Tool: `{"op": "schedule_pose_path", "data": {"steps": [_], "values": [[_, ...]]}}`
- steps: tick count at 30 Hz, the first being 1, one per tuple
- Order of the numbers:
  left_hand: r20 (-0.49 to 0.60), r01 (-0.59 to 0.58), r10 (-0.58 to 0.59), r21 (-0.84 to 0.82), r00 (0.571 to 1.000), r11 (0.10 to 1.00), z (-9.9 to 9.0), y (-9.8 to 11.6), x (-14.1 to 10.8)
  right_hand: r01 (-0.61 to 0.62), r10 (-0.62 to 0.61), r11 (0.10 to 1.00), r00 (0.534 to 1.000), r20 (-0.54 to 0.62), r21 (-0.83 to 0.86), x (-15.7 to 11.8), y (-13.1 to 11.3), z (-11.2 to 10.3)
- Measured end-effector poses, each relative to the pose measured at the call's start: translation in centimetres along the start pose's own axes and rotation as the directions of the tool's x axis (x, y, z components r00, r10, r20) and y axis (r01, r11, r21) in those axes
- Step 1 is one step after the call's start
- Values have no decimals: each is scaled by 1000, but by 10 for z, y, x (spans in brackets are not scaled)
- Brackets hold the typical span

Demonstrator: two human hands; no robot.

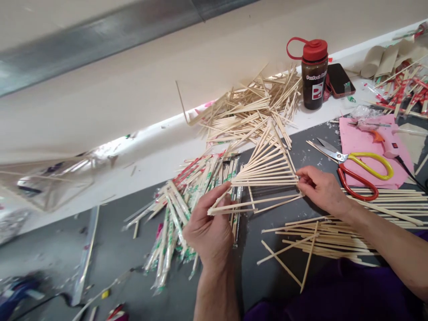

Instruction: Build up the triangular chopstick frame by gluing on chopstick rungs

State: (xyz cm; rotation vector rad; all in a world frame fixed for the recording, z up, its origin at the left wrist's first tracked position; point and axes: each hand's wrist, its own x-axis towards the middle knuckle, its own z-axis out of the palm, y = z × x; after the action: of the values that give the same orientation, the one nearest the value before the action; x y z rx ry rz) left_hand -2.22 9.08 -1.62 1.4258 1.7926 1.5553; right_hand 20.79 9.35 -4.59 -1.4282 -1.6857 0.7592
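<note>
Holding the chopstick frame [264,183] above the worktop [117,240], left hand [210,229] and right hand [319,189] each have their grip closed on a corner; one face is closely ribbed, another only outlined, and loose chopsticks [329,240] lie unattached.

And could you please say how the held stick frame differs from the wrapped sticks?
The stick frame is held by the left hand and right hand; the wrapped sticks lie on the table. The stick frame is bare; the wrapped sticks have plastic wrappers. Both comprise pale sticks.
</note>
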Motion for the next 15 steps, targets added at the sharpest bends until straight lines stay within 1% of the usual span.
{"op": "schedule_pose_path", "data": {"steps": [4, 8, 11, 15], "values": [[-5, 6, -6, -12, 1000, 1000, 0, -1, 0, -11, 11, 1000, 1000, 0, 19, 1, 2, 1], [4, 1, -1, -17, 1000, 1000, 0, -2, 0, -77, 76, 995, 997, 16, 67, 1, 2, 1], [1, 0, 0, -21, 1000, 1000, -1, -2, 0, -122, 117, 989, 992, 53, 84, 2, 2, 0], [-4, 1, -1, -35, 1000, 999, -1, -2, 0, -121, 114, 988, 990, 84, 92, 2, 1, -2]]}}
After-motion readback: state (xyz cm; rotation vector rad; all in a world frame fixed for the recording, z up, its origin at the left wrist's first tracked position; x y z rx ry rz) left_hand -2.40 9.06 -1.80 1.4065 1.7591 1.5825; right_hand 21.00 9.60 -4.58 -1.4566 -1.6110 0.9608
